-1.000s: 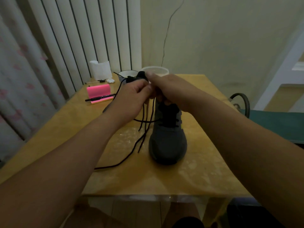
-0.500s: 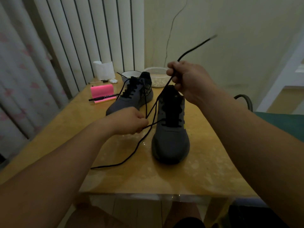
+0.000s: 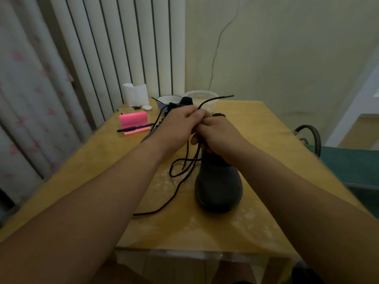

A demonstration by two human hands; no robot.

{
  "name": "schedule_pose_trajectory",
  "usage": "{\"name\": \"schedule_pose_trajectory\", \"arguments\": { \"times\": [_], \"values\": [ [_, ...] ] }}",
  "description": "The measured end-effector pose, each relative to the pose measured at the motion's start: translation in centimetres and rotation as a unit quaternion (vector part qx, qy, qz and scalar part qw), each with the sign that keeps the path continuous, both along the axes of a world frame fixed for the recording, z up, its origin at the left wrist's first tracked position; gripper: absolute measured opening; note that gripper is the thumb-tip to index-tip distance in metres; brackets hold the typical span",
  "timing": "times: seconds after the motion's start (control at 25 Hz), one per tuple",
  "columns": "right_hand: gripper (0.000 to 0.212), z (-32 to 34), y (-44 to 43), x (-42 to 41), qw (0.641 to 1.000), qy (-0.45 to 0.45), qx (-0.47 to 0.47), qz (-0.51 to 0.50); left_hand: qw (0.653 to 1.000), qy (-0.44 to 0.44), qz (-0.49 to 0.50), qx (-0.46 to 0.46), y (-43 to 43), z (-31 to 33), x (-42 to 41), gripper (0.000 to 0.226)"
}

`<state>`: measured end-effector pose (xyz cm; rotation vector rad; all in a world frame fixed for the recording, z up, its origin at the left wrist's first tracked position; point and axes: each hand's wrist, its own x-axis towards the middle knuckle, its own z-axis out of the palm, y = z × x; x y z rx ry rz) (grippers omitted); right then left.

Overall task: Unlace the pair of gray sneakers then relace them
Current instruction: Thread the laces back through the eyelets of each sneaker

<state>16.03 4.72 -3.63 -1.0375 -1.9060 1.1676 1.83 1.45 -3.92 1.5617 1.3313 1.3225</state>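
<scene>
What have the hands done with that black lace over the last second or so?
Half a second ago the hands were apart. Since then the right hand has come down and the left hand has risen, meeting above the near sneaker. Both grip the black lace, whose free end now points right instead of up. The near sneaker and pink stand stayed put.

Tabletop open right of near sneaker; shoelace trails left; pink notepad, bowl, plastic container obstruct rear.
</scene>
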Motion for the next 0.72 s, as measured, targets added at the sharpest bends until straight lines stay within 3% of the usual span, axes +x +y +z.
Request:
{"name": "schedule_pose_trajectory", "arguments": {
  "times": [0.2, 0.28, 0.36, 0.48, 0.56, 0.72],
  "values": [
    [0.022, 0.2, -0.6, 1.1, 0.995, -0.081, -0.013, 0.051, 0.987, -0.154, 0.028, 0.027, 0.3, 1.8, 0.0, 0.029],
    [0.02, 0.8, 0.3, 2.4, 0.998, -0.045, 0.027, -0.039, 0.993, -0.081, 0.068, 0.048, 0.0, 2.3, -0.7, 0.029],
    [0.019, 1.4, 1.8, 4.1, 0.986, -0.053, 0.095, -0.127, 0.994, 0.044, 0.091, 0.046, -0.9, 1.6, -1.2, 0.031],
    [0.018, 0.9, 2.4, 5.3, 0.968, -0.193, 0.152, -0.053, 0.98, 0.187, 0.074, 0.009, -2.2, -1.6, -1.3, 0.023],
    [0.016, 0.0, 2.3, 5.2, 0.946, -0.268, 0.179, -0.013, 0.974, 0.219, 0.058, -0.015, -2.2, -4.1, -0.9, 0.015],
    [0.009, -0.6, 2.3, 5.0, 0.923, -0.321, 0.215, 0.003, 0.966, 0.251, 0.062, -0.021, -1.9, -7.0, -0.1, 0.017]
  ]
}}
